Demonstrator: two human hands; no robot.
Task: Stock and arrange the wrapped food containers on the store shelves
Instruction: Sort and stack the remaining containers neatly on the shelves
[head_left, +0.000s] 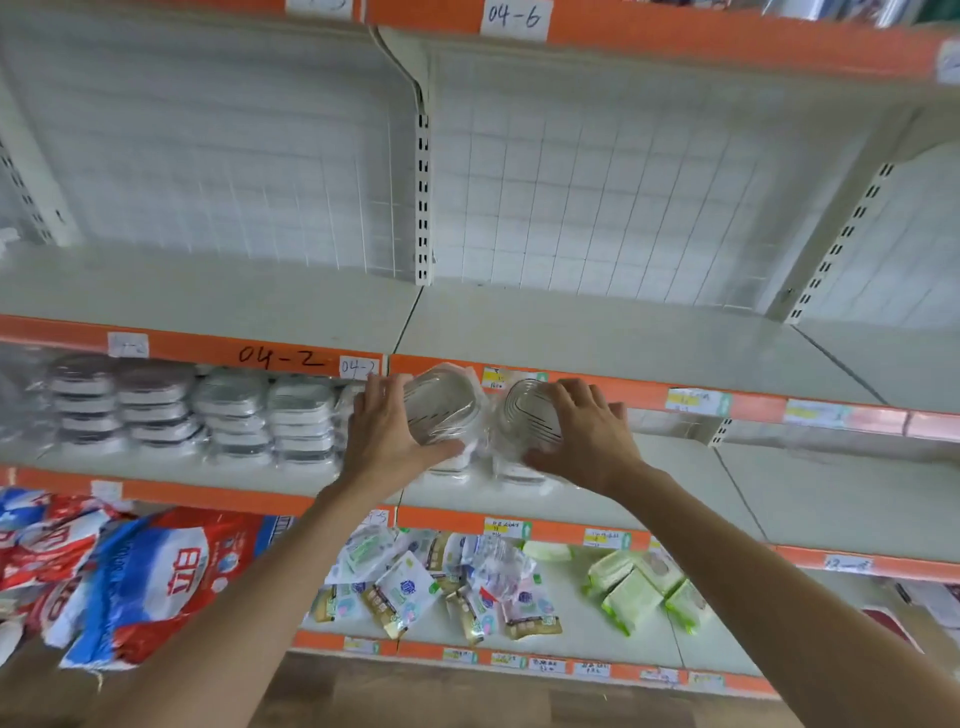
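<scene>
My left hand (387, 431) grips a plastic-wrapped metal food container (441, 408), tilted with its lid facing me, at the front of the middle shelf (691, 483). Beside it, my right hand (584, 436) grips a second wrapped container (527, 415), also tilted. Both sit above other wrapped containers (511, 474) resting on the shelf, mostly hidden by my hands. To the left, several stacks of wrapped containers (228, 415) stand in a row on the same shelf.
The shelf above (597, 327) is bare, with an orange edge strip marked 04-2 (283, 357). Below lie detergent bags (150, 577), small packets (415, 592) and green packs (639, 587). The middle shelf's right part holds nothing.
</scene>
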